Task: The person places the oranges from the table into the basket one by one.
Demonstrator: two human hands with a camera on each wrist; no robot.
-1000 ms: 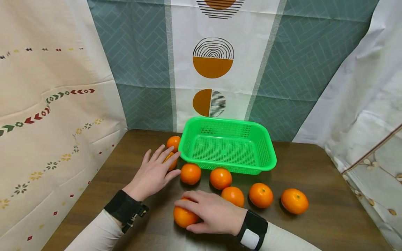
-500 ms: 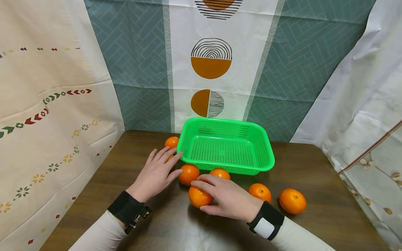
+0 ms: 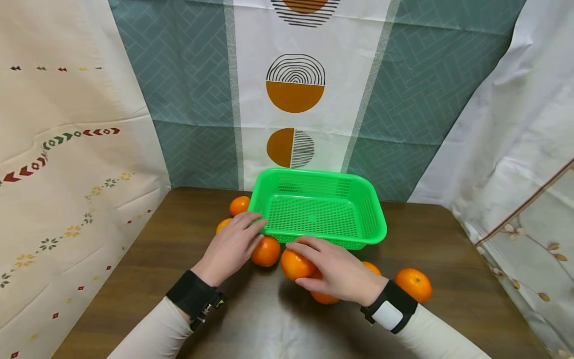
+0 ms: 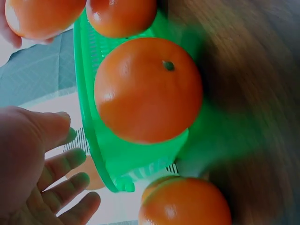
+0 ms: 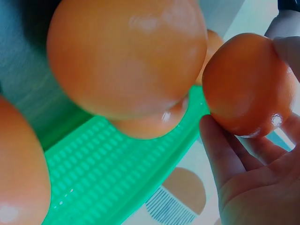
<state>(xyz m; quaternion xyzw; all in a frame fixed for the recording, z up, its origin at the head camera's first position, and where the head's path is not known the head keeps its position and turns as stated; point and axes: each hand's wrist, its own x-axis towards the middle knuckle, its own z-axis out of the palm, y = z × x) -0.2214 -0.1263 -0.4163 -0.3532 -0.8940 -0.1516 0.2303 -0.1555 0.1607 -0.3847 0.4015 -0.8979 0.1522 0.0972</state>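
Note:
In the head view my right hand (image 3: 345,276) grips a mandarin orange (image 3: 296,264) between thumb and fingers, just in front of the green plastic basket (image 3: 314,214). The right wrist view shows the same mandarin orange (image 5: 246,86) held at the fingertips. My left hand (image 3: 230,252) is over the basket's near left corner, its fingers loosely bent across the rim and holding nothing. Close beside it lies another mandarin orange (image 3: 266,252). A further mandarin orange (image 3: 324,294) is partly hidden under my right hand. Inside the basket only the perforated bottom shows.
Two mandarin oranges sit left of the basket, one (image 3: 239,205) at its side and one (image 3: 224,225) partly behind my left hand. On the right, a mandarin orange (image 3: 413,284) stands on the brown wooden table (image 3: 430,224). Patterned cloths (image 3: 197,99) hang behind.
My right hand has carried its mandarin orange forward and rightward, up toward the basket's front. My left hand has shifted slightly right onto the basket's corner, its fingers more bent.

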